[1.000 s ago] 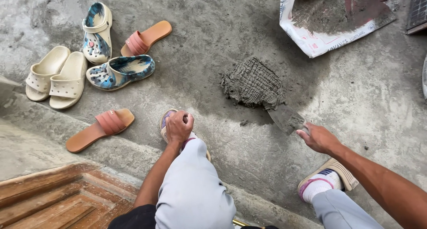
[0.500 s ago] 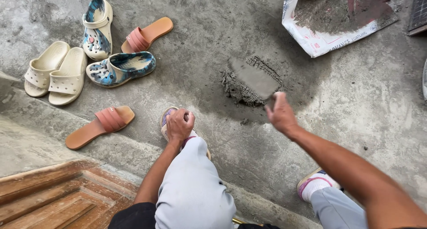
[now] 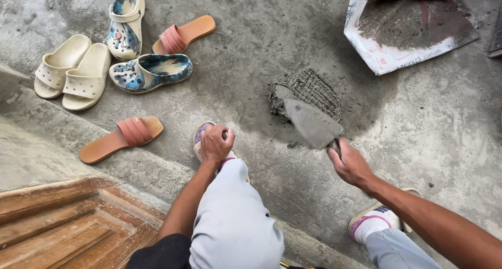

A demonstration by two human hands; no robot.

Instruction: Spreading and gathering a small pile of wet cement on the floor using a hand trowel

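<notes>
A grey trowel [image 3: 312,124] lies with its blade over the near edge of a small wet mortar heap [image 3: 308,94] on the concrete floor [image 3: 429,128], its handle clamped in the right hand [image 3: 349,164]. The left hand [image 3: 216,142] rests curled on the knee, holding nothing. An open cement bag [image 3: 408,26] lies beyond, sandals [image 3: 123,137] to the left.
</notes>
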